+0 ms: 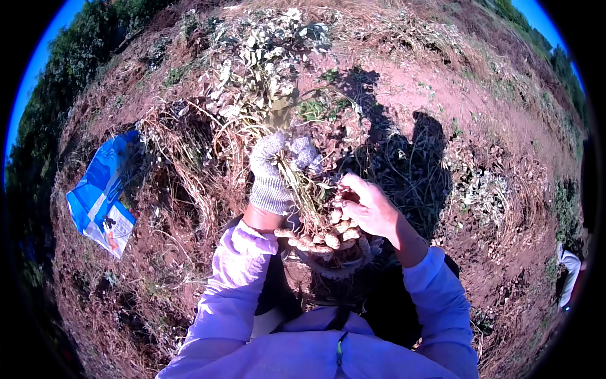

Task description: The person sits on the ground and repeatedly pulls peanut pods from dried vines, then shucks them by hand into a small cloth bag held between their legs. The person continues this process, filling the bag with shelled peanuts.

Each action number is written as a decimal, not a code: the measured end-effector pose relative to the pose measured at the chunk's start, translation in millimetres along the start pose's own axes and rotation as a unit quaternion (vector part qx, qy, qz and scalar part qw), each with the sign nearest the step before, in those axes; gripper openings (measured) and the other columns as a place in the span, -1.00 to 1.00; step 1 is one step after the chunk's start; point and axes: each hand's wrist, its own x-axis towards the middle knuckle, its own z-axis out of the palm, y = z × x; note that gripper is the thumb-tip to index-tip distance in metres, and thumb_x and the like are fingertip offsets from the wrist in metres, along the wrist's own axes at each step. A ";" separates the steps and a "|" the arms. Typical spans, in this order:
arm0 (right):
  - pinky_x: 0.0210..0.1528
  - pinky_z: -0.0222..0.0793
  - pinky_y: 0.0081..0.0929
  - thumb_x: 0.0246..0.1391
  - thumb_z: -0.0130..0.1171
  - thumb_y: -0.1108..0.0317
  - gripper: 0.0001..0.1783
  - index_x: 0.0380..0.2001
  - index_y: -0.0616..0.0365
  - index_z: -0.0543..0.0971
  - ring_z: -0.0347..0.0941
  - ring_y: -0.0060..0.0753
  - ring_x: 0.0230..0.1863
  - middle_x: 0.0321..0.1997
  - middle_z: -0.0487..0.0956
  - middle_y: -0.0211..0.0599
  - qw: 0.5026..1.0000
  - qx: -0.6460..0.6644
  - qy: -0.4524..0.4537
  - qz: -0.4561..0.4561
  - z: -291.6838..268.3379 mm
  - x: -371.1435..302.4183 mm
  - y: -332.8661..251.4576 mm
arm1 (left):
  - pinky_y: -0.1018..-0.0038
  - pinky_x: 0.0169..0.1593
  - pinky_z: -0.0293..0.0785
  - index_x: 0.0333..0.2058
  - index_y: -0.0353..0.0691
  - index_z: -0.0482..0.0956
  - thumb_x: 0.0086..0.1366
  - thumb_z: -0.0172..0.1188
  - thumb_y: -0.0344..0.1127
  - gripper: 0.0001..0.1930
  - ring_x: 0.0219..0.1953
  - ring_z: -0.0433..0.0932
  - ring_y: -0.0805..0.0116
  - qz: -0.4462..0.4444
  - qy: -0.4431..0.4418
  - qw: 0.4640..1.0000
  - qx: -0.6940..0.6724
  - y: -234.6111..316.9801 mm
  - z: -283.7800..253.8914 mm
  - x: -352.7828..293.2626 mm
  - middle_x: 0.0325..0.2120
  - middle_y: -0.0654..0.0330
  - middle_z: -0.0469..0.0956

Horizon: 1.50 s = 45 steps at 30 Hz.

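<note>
Some peanuts (331,240) sit partly hidden by right fingers (355,184), grip unclear; left fingers (304,151) clamp stems (303,194).

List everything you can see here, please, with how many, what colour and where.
Peanut plant: one bunch, green-brown, in the left hand
Peanuts: many, tan, below the stems
Bag: one, blue and white, on the ground at left
Dried plants: many, brown, strewn around
Soil: reddish-brown, beneath
Shadow: dark, right of centre
Pale object: one, whitish, far right, kind unclear
Trees: several, green, upper left
Sky: blue, upper corners
Glove: one, greyish-white, on the left hand
Sleeves: two, pale lavender, below
Right hand: one, bare, at the peanuts
</note>
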 end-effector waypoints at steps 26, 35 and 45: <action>-0.32 0.40 -0.46 0.11 0.04 0.29 -0.77 -0.29 0.26 0.47 0.45 -0.48 -0.39 -0.44 0.50 -0.28 0.966 -0.231 0.064 0.100 -33.6 1.2 110.1 | 0.49 -0.40 0.43 -0.36 -0.33 0.49 0.22 0.04 -0.31 -0.82 -0.52 0.46 0.36 0.066 0.173 0.976 0.118 -2.8 -7.2 16.4 -0.54 0.16 0.51; -0.06 0.37 -0.32 -0.33 0.43 0.10 -0.13 0.05 0.30 0.32 0.47 -0.18 -0.07 -0.09 0.49 -0.01 0.985 -0.144 0.079 -0.048 -23.4 -10.6 -15.4 | 0.41 -0.51 0.41 -0.34 -0.22 0.57 0.17 0.22 -0.05 -0.68 -0.56 0.48 0.40 -0.028 0.428 0.877 0.214 -15.8 21.5 25.2 -0.52 0.22 0.54; -0.04 0.37 -0.50 -0.26 0.25 0.53 -0.30 0.07 0.38 0.32 0.45 -0.47 -0.12 -0.09 0.53 -0.12 0.987 -0.150 0.052 -0.022 -47.5 2.7 -6.6 | 0.43 -0.28 0.41 -0.19 -0.17 0.47 0.30 0.06 -0.12 -0.74 -0.34 0.41 0.49 0.045 0.139 0.965 0.216 -20.4 -21.7 21.5 -0.34 0.32 0.47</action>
